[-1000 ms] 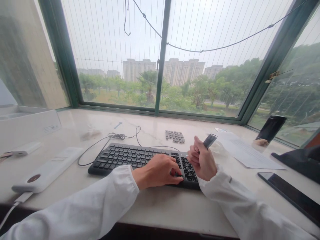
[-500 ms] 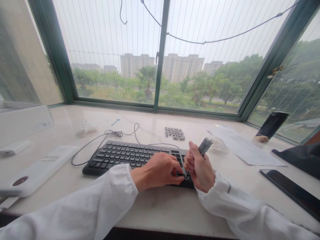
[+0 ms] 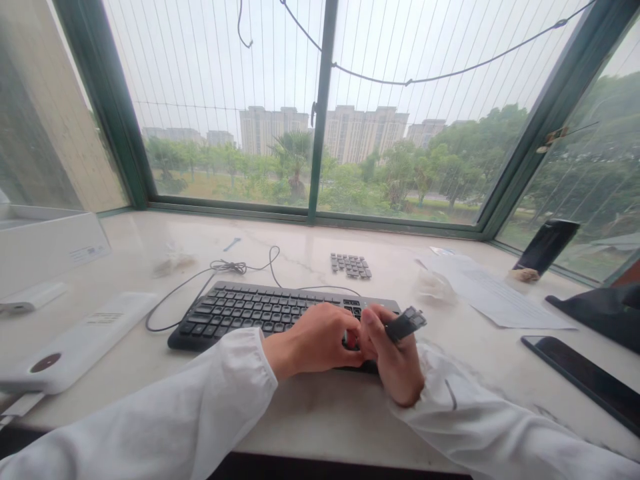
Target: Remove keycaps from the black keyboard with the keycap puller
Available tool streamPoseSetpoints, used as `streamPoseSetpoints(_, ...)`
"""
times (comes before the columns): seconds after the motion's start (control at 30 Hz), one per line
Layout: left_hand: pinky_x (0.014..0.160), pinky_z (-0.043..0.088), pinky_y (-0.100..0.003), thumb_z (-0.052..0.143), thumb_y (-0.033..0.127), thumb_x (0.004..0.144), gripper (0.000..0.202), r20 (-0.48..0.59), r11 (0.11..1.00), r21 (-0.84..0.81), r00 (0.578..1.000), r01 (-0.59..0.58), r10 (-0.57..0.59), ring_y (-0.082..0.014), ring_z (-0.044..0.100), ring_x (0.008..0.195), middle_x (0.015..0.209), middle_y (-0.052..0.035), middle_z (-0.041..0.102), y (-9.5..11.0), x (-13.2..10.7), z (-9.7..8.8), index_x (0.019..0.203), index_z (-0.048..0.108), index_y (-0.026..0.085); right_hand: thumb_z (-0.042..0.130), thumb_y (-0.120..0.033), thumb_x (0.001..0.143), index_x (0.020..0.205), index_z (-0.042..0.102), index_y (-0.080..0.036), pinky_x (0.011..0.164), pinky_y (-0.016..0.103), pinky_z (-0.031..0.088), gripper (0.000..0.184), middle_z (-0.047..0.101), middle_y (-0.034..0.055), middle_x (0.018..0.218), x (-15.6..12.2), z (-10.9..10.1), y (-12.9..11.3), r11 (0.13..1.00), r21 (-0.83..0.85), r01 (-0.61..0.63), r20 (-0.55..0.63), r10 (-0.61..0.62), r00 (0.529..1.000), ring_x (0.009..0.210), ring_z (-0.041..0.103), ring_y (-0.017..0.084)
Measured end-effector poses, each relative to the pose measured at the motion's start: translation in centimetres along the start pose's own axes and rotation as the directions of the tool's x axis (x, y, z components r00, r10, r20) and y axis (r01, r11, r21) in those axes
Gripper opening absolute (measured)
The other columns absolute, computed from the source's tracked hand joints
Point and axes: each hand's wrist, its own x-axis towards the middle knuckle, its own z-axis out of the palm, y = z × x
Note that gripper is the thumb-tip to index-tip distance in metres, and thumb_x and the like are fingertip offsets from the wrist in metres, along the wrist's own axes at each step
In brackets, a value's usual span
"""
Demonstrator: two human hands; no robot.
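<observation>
A black wired keyboard point(image 3: 250, 313) lies on the pale stone sill in front of me. My left hand point(image 3: 313, 340) rests on its right end with the fingers curled over a small red-tipped object that I cannot make out. My right hand point(image 3: 393, 357) is closed round a dark flat strip-like tool point(image 3: 405, 323), whose ribbed end sticks out to the right. Both hands touch above the keyboard's number pad. A cluster of loose grey keycaps point(image 3: 351, 265) sits farther back on the sill.
A white power bank point(image 3: 75, 347) and white box point(image 3: 47, 250) lie at left. The keyboard cable point(image 3: 220, 270) loops behind. Paper sheets point(image 3: 487, 293), a crumpled clear bag point(image 3: 433, 287), a propped phone point(image 3: 545, 247), a flat dark phone point(image 3: 580, 380) lie at right.
My right hand has come down from a raised position to meet the left hand over the number pad, and the dark tool has tipped from upright to nearly level.
</observation>
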Motion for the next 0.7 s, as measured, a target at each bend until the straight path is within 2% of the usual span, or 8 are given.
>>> streamPoseSetpoints(0.1,0.058,0.037,-0.021,0.069,0.031,0.073,0.012,-0.01,1.0,-0.003,1.0,-0.01,0.01,-0.0114,0.058,0.064,0.074,0.0018,0.067,-0.2,-0.1,-0.1,0.076,0.072,0.02,0.05,-0.041,0.09,0.055,0.039,-0.02,0.047,0.024,0.03,0.043,0.034,-0.0047,0.048,-1.3,-0.2,-0.5,0.921,-0.315,0.231,0.16,-0.189,0.969,0.045,0.033,0.008)
streamPoseSetpoints(0.17,0.057,0.037,-0.02,0.068,0.025,0.073,0.008,-0.006,1.0,-0.018,1.0,-0.026,0.025,-0.0107,0.057,0.065,0.074,0.0015,0.066,-0.2,-0.2,-0.2,0.077,0.072,0.019,0.05,-0.04,0.09,0.052,0.041,-0.019,0.047,0.024,0.03,0.044,0.035,-0.0039,0.047,-1.8,-0.3,-0.8,0.845,-0.396,0.36,0.23,-0.289,0.93,0.044,0.034,0.008)
streamPoseSetpoints(0.2,0.057,0.037,-0.02,0.067,0.023,0.073,0.007,-0.003,0.999,-0.029,0.999,-0.033,0.033,-0.0102,0.057,0.064,0.074,0.0013,0.066,-0.2,-0.2,-0.3,0.075,0.072,0.018,0.05,-0.04,0.09,0.051,0.041,-0.02,0.047,0.024,0.031,0.044,0.037,-0.0034,0.046,-1.9,-0.3,-0.8,0.822,-0.422,0.383,0.23,-0.312,0.922,0.044,0.035,0.009)
streamPoseSetpoints(0.33,0.058,0.038,-0.02,0.067,0.029,0.077,0.016,-0.026,0.996,-0.093,1.0,-0.014,0.011,-0.01,0.057,0.063,0.07,0.0002,0.065,0.0,-0.1,-0.3,0.069,0.071,0.016,0.048,-0.036,0.091,0.051,0.042,-0.021,0.047,0.024,0.033,0.043,0.038,-0.0031,0.045,-1.8,-0.5,-0.6,0.793,-0.484,0.369,0.143,-0.345,0.928,0.042,0.036,0.01)
streamPoseSetpoints(0.47,0.066,0.043,-0.02,0.072,0.035,0.076,0.018,-0.085,0.977,-0.209,0.995,0.041,-0.06,-0.0113,0.061,0.069,0.078,0.0006,0.07,0.1,0.1,-0.5,0.086,0.073,0.02,0.044,-0.027,0.092,0.052,0.034,-0.021,0.048,0.025,0.032,0.043,0.031,-0.0042,0.045,-0.3,-1.9,-0.9,0.761,-0.375,0.53,0.162,-0.509,0.845,0.042,0.031,0.009)
streamPoseSetpoints(0.57,0.063,0.043,-0.021,0.074,0.04,0.074,0.024,-0.163,0.951,-0.289,0.974,0.108,-0.16,-0.0104,0.058,0.065,0.08,0.0,0.071,-0.1,0.4,-1.1,0.086,0.072,0.019,0.05,-0.021,0.09,0.051,0.031,-0.02,0.046,0.024,0.025,0.042,0.027,-0.0057,0.046,1.7,-3.2,-1.7,0.656,-0.505,0.561,0.197,-0.545,0.815,0.042,0.023,0.008)
streamPoseSetpoints(0.63,0.058,0.042,-0.021,0.072,0.042,0.075,0.025,-0.19,0.918,-0.365,0.953,0.154,-0.236,-0.0099,0.056,0.061,0.076,-0.0007,0.07,-0.4,0.6,-1.7,0.081,0.071,0.018,0.053,-0.021,0.088,0.052,0.032,-0.019,0.045,0.023,0.024,0.042,0.027,-0.0061,0.047,2.9,-3.9,-2.0,0.619,-0.585,0.524,0.229,-0.493,0.839,0.044,0.021,0.007)
streamPoseSetpoints(0.7,0.056,0.042,-0.02,0.07,0.044,0.077,0.029,-0.178,0.859,-0.469,0.931,0.205,-0.319,-0.0104,0.057,0.059,0.069,-0.0018,0.069,-0.9,0.9,-2.2,0.08,0.071,0.016,0.056,-0.023,0.087,0.054,0.036,-0.019,0.046,0.021,0.026,0.038,0.031,-0.0062,0.049,3.9,-4.3,-1.8,0.631,-0.6,0.491,0.229,-0.452,0.862,0.047,0.023,0.007)
